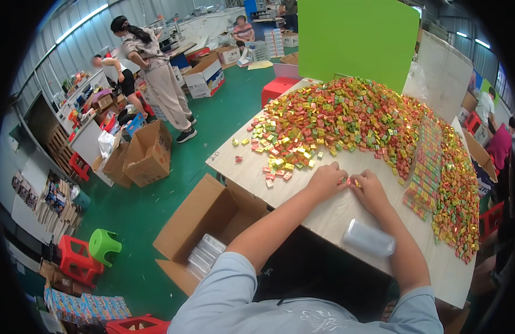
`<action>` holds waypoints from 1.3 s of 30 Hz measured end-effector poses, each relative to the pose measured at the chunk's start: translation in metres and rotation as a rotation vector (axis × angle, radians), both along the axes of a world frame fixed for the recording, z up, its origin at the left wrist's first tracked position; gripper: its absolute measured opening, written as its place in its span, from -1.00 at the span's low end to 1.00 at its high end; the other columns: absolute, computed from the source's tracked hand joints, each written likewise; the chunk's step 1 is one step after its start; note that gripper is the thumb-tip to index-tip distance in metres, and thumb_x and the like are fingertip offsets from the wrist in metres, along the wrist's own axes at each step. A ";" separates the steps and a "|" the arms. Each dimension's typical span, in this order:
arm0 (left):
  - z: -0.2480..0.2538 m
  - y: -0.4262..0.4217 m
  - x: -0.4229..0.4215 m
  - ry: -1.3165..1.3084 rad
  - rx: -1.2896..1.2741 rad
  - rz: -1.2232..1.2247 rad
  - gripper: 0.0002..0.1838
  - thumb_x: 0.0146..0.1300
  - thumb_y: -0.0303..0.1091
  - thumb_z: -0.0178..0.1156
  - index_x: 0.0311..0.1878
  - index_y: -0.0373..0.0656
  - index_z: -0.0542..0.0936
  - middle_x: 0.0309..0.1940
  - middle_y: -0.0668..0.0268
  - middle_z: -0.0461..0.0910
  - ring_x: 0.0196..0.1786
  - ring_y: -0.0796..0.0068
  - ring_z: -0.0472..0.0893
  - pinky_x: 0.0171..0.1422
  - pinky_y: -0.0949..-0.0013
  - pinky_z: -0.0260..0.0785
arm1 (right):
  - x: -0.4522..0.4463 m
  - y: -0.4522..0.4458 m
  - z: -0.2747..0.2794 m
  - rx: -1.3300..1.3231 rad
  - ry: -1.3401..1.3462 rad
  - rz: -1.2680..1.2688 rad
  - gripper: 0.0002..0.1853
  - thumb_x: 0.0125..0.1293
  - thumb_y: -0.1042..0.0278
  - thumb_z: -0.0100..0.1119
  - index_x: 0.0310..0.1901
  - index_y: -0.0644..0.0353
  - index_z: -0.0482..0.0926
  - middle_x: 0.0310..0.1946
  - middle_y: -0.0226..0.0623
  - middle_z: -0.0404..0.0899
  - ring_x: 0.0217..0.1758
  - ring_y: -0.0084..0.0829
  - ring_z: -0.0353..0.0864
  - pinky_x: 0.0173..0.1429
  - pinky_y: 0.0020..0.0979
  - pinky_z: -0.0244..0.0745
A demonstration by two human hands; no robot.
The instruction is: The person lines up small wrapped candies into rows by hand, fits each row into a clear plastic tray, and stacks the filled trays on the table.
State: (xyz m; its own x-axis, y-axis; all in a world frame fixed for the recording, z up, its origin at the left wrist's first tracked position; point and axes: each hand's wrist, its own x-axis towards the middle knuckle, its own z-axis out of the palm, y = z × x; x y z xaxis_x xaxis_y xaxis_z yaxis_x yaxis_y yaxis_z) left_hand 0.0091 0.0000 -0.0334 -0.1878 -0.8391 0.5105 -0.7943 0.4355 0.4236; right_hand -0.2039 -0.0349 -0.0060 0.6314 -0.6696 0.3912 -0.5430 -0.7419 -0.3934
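Note:
My left hand rests at the near edge of a big heap, its fingers closed on small wrapped candies. Close beside it, my right hand pinches another small wrapped candy. The fingertips of both hands nearly meet over the pale tabletop. Beyond them spreads the heap of red, yellow and green candies. A clear plastic box lies by my right forearm. To the right, candies in neat rows form a block against the heap.
An open cardboard box with several clear plastic boxes stands left of the table. A green panel rises behind the heap. Red stools and a green stool are on the floor. Several people are around the room.

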 end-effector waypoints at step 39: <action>0.027 0.011 -0.009 -0.064 0.147 0.031 -0.71 0.25 -0.21 0.48 0.02 -0.01 0.78 -0.18 0.19 0.62 -0.14 0.11 0.68 -0.02 0.11 0.54 | -0.005 -0.014 -0.015 -0.069 -0.039 0.029 -0.76 0.33 0.20 0.39 -0.03 0.06 0.70 -0.18 -0.17 0.58 -0.12 -0.09 0.63 0.00 -0.13 0.59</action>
